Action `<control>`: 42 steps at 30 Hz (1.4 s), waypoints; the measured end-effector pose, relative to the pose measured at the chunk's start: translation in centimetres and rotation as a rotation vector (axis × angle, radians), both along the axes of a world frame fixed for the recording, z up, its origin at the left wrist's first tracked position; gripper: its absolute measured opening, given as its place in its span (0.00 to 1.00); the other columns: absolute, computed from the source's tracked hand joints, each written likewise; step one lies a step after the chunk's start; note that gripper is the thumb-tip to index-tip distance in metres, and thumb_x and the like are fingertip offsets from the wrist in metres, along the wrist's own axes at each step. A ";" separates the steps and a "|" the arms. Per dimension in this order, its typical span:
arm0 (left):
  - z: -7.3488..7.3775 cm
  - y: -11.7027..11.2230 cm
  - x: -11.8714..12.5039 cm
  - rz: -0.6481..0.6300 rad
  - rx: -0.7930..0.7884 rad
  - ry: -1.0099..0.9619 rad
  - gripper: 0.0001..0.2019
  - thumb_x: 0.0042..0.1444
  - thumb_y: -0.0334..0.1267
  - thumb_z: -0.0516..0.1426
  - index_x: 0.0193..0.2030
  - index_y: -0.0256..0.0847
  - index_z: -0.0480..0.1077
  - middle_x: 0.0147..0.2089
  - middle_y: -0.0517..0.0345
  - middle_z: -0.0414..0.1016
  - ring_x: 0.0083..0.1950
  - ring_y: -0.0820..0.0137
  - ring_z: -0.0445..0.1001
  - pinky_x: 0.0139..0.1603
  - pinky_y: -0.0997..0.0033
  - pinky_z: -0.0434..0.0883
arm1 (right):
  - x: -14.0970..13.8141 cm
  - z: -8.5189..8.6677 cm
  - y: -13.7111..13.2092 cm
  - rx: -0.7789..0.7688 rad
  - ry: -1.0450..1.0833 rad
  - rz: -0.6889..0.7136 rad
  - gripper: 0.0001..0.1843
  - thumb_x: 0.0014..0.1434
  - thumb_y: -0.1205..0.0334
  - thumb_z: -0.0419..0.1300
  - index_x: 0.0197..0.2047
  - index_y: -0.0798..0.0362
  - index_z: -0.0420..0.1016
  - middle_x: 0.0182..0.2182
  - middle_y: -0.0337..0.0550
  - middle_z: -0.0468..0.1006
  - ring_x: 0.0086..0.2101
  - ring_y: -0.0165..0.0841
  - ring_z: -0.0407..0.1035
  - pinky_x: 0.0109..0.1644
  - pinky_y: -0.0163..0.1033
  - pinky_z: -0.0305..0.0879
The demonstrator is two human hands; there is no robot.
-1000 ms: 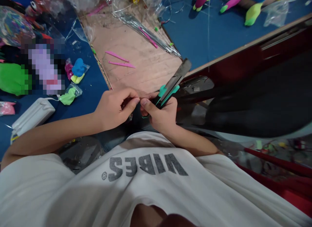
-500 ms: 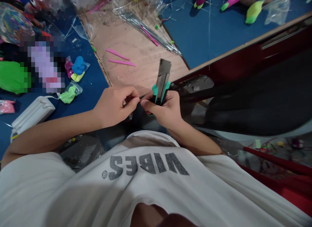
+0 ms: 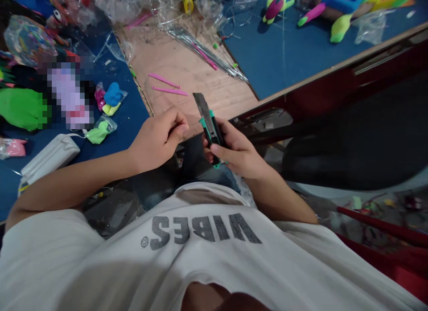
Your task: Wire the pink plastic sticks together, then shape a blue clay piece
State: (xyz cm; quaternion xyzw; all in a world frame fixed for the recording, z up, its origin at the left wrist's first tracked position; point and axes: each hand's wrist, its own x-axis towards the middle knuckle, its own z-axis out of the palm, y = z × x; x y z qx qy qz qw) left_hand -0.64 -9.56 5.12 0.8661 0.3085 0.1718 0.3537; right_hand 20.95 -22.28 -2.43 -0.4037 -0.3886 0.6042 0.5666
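Note:
My right hand (image 3: 239, 146) is wrapped round a black and teal utility knife (image 3: 214, 135). Its wide metal blade is out and points up and away, leaning left. To the left of the knife, above the near edge of the wooden board, my left hand (image 3: 160, 135) is closed, thumb pressed against the curled forefinger. Whatever may be between those fingers is hidden or too small to make out. The two hands are apart. Just beyond them, two thin pink plastic tools (image 3: 170, 91) lie on the wooden board (image 3: 187, 110).
Silvery wires (image 3: 214, 52) and clear plastic wrap lie farther back on the board. Bagged coloured clay (image 3: 112, 97) and a white device with a cord (image 3: 50, 157) rest on the blue surface at left. Clay figures (image 3: 341, 8) stand at back right. A black seat (image 3: 354, 128) is at right.
My right hand has moved away from the left hand and turned the knife, so the blade now leans left. The fingers of both hands were close together before.

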 end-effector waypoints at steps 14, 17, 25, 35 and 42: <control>-0.7 0.9 0.8 0.209 -0.862 -0.331 0.09 0.77 0.38 0.59 0.44 0.47 0.63 0.21 0.74 0.67 0.17 0.77 0.65 0.24 0.76 0.66 | 0.4 -5.5 -4.7 0.195 -0.657 -0.256 0.21 0.77 0.52 0.68 0.67 0.50 0.78 0.39 0.44 0.91 0.26 0.34 0.79 0.30 0.38 0.78; -0.5 0.7 0.8 0.254 -0.960 -0.306 0.11 0.75 0.37 0.61 0.39 0.44 0.65 0.24 0.67 0.75 0.17 0.79 0.67 0.22 0.79 0.62 | 0.8 -6.5 -4.4 0.357 -1.118 -0.496 0.18 0.76 0.54 0.67 0.64 0.50 0.81 0.44 0.50 0.93 0.38 0.44 0.89 0.42 0.44 0.86; -0.7 -0.2 1.2 0.264 -1.053 -0.244 0.15 0.76 0.29 0.56 0.34 0.40 0.68 0.23 0.59 0.78 0.16 0.80 0.67 0.20 0.80 0.58 | 1.5 -7.0 -3.3 0.752 -1.470 -0.639 0.25 0.77 0.64 0.64 0.74 0.52 0.74 0.48 0.54 0.92 0.41 0.44 0.89 0.45 0.45 0.83; -1.2 -0.6 1.4 0.287 -0.970 -0.244 0.10 0.79 0.28 0.55 0.42 0.42 0.65 0.23 0.64 0.78 0.16 0.83 0.60 0.22 0.79 0.52 | 2.7 -8.2 -3.4 0.720 -1.526 -0.708 0.22 0.71 0.61 0.63 0.67 0.50 0.82 0.47 0.55 0.91 0.37 0.43 0.86 0.43 0.47 0.79; -1.7 -0.8 1.0 0.180 -0.977 -0.238 0.09 0.70 0.29 0.60 0.46 0.45 0.63 0.27 0.63 0.82 0.17 0.80 0.64 0.23 0.78 0.55 | 2.2 -7.0 -3.1 0.778 -1.541 -0.753 0.25 0.71 0.65 0.64 0.69 0.50 0.79 0.45 0.53 0.92 0.36 0.42 0.85 0.40 0.45 0.77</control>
